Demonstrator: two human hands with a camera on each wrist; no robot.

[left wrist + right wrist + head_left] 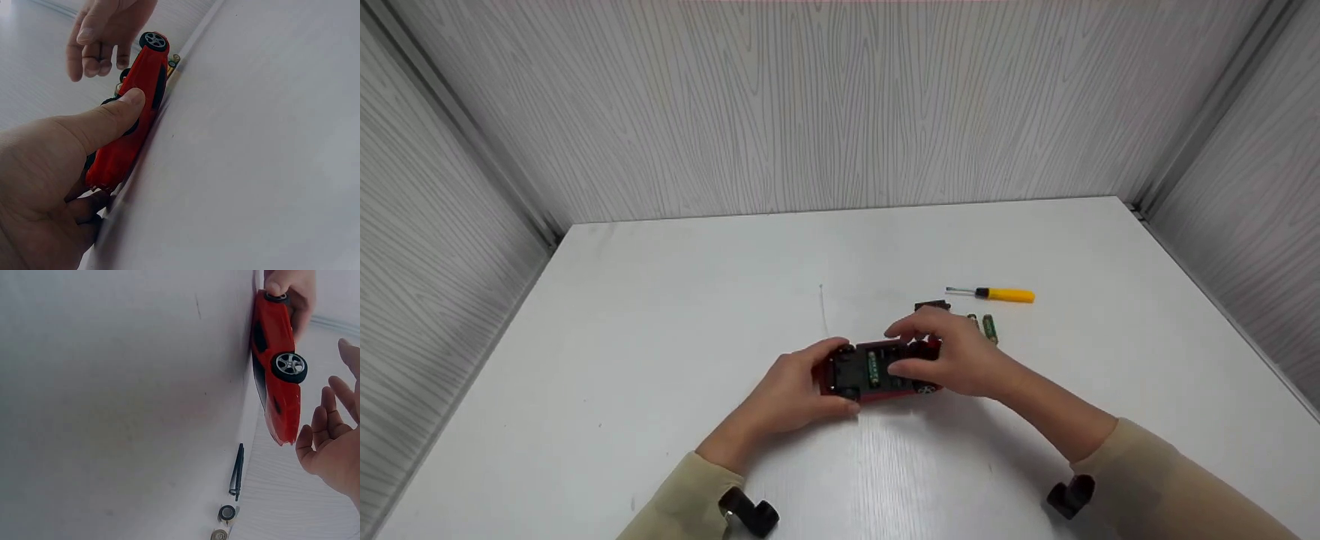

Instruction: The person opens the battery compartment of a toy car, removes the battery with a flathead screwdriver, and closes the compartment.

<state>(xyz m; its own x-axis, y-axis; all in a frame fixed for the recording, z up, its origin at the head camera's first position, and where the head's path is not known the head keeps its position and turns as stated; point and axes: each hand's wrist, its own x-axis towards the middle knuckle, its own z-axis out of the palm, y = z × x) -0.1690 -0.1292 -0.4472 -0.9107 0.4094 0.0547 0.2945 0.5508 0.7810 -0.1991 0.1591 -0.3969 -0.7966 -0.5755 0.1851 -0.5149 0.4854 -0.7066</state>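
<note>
A red toy car [849,369] lies upside down on the table, its black underside up. One green battery [874,369] sits in the uncovered battery compartment. My left hand [802,386] grips one end of the car, with the thumb [121,109] along its red side in the left wrist view. Over the other end hovers my right hand [960,356], fingers loosely bent and nothing between them. The right wrist view shows a gap between that hand [332,439] and the red car [281,391].
Beyond my right hand lie two green batteries [990,328], one partly hidden, and a small black cover [932,305]. A yellow-handled screwdriver [1011,295] lies farther back. From the car a thin pale wire [823,307] extends away from me. Walls enclose the table's back and sides.
</note>
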